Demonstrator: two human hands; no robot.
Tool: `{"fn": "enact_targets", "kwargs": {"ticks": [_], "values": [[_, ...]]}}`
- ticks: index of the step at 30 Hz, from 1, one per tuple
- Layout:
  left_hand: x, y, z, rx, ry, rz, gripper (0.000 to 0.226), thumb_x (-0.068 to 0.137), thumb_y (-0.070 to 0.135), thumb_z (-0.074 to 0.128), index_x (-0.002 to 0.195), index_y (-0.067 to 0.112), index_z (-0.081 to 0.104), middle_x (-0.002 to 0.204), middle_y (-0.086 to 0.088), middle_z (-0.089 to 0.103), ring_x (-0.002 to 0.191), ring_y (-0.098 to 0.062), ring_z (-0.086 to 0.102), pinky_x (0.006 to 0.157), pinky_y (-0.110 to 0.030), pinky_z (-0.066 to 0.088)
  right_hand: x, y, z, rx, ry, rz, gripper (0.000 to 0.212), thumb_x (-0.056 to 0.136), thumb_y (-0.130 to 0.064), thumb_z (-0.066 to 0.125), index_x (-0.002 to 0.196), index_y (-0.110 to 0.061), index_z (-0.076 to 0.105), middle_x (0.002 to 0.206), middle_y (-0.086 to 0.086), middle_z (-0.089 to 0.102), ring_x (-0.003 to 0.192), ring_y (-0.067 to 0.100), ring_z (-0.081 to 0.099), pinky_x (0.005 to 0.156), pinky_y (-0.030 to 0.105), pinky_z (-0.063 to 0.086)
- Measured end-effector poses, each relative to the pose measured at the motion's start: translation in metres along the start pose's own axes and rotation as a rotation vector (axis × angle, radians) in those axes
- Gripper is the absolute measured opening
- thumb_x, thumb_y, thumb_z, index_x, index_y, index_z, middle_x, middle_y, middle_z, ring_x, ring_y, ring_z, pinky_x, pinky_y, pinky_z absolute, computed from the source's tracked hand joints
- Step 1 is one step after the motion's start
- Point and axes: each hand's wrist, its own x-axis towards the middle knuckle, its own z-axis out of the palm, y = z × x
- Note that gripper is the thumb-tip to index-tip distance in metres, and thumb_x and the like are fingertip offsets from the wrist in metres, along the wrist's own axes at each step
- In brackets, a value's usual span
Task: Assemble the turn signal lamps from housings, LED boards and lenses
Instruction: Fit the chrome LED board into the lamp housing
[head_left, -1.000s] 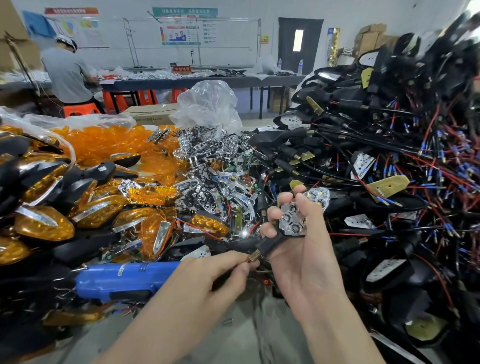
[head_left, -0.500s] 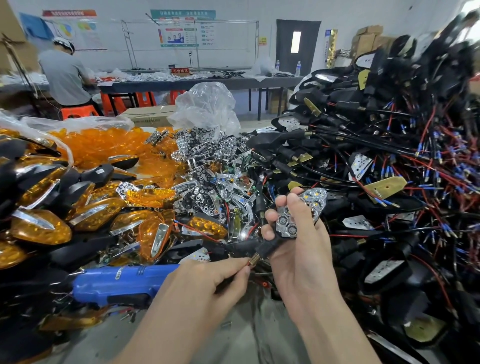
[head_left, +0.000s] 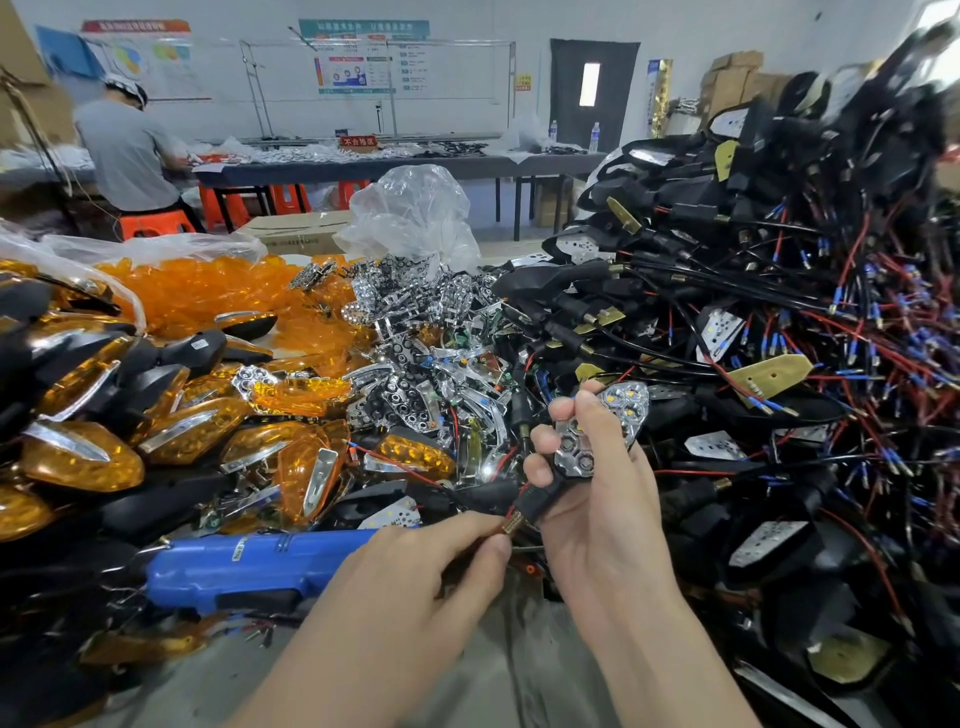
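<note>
While left hand (head_left: 415, 577) pinches the stem (head_left: 543, 499), right hand (head_left: 597, 519) grips the lamp (head_left: 574, 458), slanted up-right.

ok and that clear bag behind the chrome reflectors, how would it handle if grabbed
The clear bag looks like thin crumpled film, so probably floppy and very light. Glossy, so maybe slippery; likely collapses when squeezed.

I read one sign only: red placard (head_left: 358, 141) on the far tabletop (head_left: 415, 167), marked "不合格区". Wall posters (head_left: 363, 57) illegible.
</note>
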Motion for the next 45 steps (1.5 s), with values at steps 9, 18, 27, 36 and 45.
{"fn": "enact_targets", "kwargs": {"ticks": [9,18,27,36,45], "values": [[0.004,0.006,-0.002,-0.43,-0.05,-0.094,0.034,0.079,0.07,0.04,0.091,0.047,0.062,0.07,0.003,0.068,0.048,-0.005,0.056,0.05,-0.018,0.043,-0.002,0.009,0.001,-0.025,-0.042,0.063,0.023,0.082,-0.026,0.068,0.099,-0.011,0.06,0.076,0.001,0.067,0.06,0.013,0.064,0.052,0.023,0.052],[0.007,0.011,0.002,-0.578,0.138,-0.166,0.034,0.083,0.065,0.042,0.105,0.048,0.06,0.062,0.014,0.061,0.049,-0.006,0.056,0.049,-0.02,0.042,-0.021,0.024,0.007,-0.331,-0.186,0.379,0.029,0.079,-0.043,0.075,0.098,-0.021,0.079,0.108,0.003,0.076,0.077,0.034,0.068,0.058,0.038,0.049],[0.006,0.011,0.001,-0.55,0.165,-0.169,0.029,0.089,0.06,0.037,0.103,0.049,0.061,0.054,0.01,0.05,0.049,-0.008,0.047,0.048,-0.021,0.037,-0.021,0.023,0.01,-0.307,-0.178,0.391,0.019,0.077,-0.042,0.078,0.073,-0.025,0.074,0.104,0.004,0.078,0.072,0.025,0.07,0.049,0.029,0.048],[0.007,0.014,-0.003,-0.595,0.17,-0.155,0.039,0.092,0.053,0.042,0.08,0.02,0.058,0.05,0.001,0.041,0.045,-0.013,0.038,0.044,-0.023,0.03,-0.019,0.025,0.009,-0.316,-0.207,0.314,0.015,0.079,-0.038,0.077,0.074,-0.024,0.077,0.1,0.008,0.077,0.081,0.022,0.072,0.055,0.031,0.054],[0.007,0.01,-0.003,-0.609,0.154,-0.172,0.036,0.092,0.052,0.044,0.076,0.025,0.062,0.051,0.006,0.055,0.044,-0.01,0.049,0.047,-0.019,0.037,-0.02,0.023,0.007,-0.372,-0.244,0.3,0.023,0.079,-0.039,0.068,0.085,-0.019,0.078,0.104,0.011,0.077,0.064,0.025,0.066,0.037,0.026,0.044]]}}
